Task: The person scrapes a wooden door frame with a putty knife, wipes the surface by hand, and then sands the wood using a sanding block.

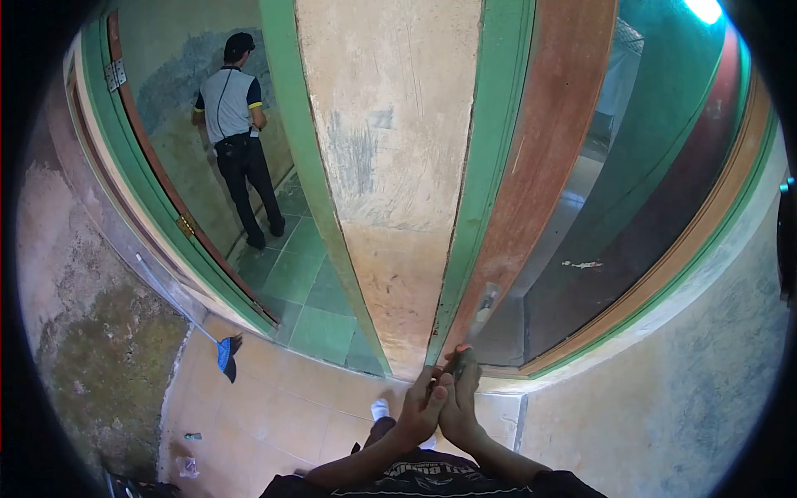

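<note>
Left hand and right hand close together, fingers partly bent; whether they grip anything, cannot tell. Just ahead: brown door edge, its metal plate near the fingertips, green frame alongside. Judgement: steady, light pressure suits here, fingers clear of the gap. Farther left: blue broom, person with back turned.

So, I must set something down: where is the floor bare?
Tan tiles between the blue broom and a white sock look free. It's crowded by the brown door, where left hand and right hand meet; litter lies lower left.
</note>
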The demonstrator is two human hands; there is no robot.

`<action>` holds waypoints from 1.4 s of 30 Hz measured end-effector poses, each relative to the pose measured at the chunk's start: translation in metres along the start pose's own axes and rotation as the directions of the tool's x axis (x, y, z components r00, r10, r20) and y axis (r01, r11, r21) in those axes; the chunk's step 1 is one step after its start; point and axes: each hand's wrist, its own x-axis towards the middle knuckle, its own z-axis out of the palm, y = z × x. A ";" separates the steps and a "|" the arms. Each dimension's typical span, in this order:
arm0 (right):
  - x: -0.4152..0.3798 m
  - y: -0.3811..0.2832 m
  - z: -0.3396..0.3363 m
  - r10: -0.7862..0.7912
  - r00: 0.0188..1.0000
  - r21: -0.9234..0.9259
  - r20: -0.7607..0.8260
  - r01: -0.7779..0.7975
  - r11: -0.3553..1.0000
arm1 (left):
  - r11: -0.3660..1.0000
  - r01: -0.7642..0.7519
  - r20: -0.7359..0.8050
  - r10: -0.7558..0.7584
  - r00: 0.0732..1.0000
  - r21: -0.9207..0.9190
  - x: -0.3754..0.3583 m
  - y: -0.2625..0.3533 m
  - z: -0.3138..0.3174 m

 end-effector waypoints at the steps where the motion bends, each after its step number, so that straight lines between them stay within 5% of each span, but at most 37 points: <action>1: -0.001 -0.002 0.003 -0.001 1.000 -0.001 0.020 0.001 1.000 | 0.997 -0.007 -0.023 0.005 1.000 -0.075 0.000 -0.004 -0.003; 5: -0.002 -0.004 0.010 -0.027 0.997 -0.002 0.076 0.027 1.000 | 0.963 0.000 -0.041 -0.012 0.999 -0.270 0.000 0.002 -0.008; 9: 0.013 0.000 0.000 -0.089 0.984 0.003 0.154 0.090 0.996 | 0.976 -0.044 -0.063 0.031 0.998 -0.213 0.010 -0.004 -0.015; 11: 0.018 0.006 -0.003 -0.058 0.984 0.084 -0.170 0.073 0.994 | 0.834 0.216 0.177 -0.144 0.974 -0.508 0.015 0.002 -0.025; 12: 0.027 -0.003 -0.011 -0.047 0.985 0.077 -0.168 0.061 0.995 | 0.803 0.195 0.144 -0.137 0.980 -0.564 0.019 0.010 -0.020; 14: 0.062 -0.037 -0.031 -0.516 0.828 -0.115 -0.221 0.503 0.856 | 0.762 0.259 0.167 -0.199 0.966 -0.593 0.022 0.021 -0.026; 15: 0.079 -0.052 -0.037 -0.510 0.831 -0.122 -0.224 0.495 0.860 | 0.758 0.270 0.176 -0.205 0.963 -0.593 0.023 0.025 -0.030; 17: 0.117 -0.077 -0.045 -0.772 0.576 -0.173 0.269 0.817 0.550 | 0.737 0.325 0.178 -0.273 0.945 -0.593 0.029 0.033 -0.039; 18: 0.132 -0.085 -0.042 -0.766 0.584 -0.189 0.268 0.812 0.553 | 0.732 0.335 0.194 -0.274 0.942 -0.593 0.032 0.039 -0.043; 20: 0.158 -0.101 -0.023 -0.848 0.285 -0.071 0.448 0.956 0.283 | 0.791 0.331 0.119 -0.317 0.941 -0.514 0.038 0.051 -0.049; 26: 0.193 -0.100 0.005 -0.529 0.216 -0.138 0.821 0.973 0.182 | 0.829 0.213 0.023 -0.236 0.972 -0.518 0.051 0.059 -0.055; 32: 0.203 -0.084 0.012 -0.744 0.094 -0.011 0.661 0.993 0.116 | 0.833 0.232 -0.037 -0.289 0.957 -0.502 0.051 0.062 -0.055; 35: 0.204 -0.088 0.010 -0.710 0.083 0.001 0.699 0.993 0.117 | 0.730 0.240 -0.090 -0.381 0.920 -0.640 0.042 0.057 -0.054; 42: 0.209 -0.076 0.007 -0.694 -0.021 0.058 0.720 0.998 0.030 | 0.801 0.167 -0.286 -0.388 0.876 -0.575 0.030 -0.001 -0.044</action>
